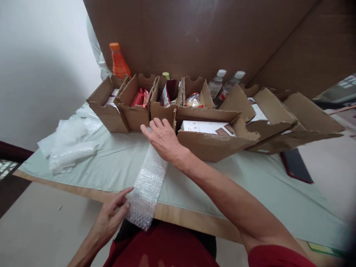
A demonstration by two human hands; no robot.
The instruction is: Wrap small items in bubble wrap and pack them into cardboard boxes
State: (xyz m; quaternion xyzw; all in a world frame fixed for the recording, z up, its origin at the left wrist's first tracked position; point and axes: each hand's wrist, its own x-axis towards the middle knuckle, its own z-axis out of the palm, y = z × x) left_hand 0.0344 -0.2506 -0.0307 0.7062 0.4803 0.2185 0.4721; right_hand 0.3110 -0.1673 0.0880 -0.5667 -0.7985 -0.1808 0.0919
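A strip of clear bubble wrap (148, 185) lies on the green cloth, its near end hanging over the table's front edge. My right hand (164, 139) rests over the far end of the strip, fingers spread, close to the cardboard boxes; what lies under the palm is hidden. At the strip's near left side is my left hand (112, 211), its index finger stretched out and its thumb apart, touching or almost touching the wrap's edge. Just beyond the right hand stands a long cardboard box (217, 148) with a white packet (205, 127) inside.
More bubble wrap (72, 144) is heaped at the left. Open cardboard boxes (111, 118) with packets line the back. An orange bottle (119, 63) and clear bottles (217, 83) stand behind them. A dark flat object (297, 165) lies at the right.
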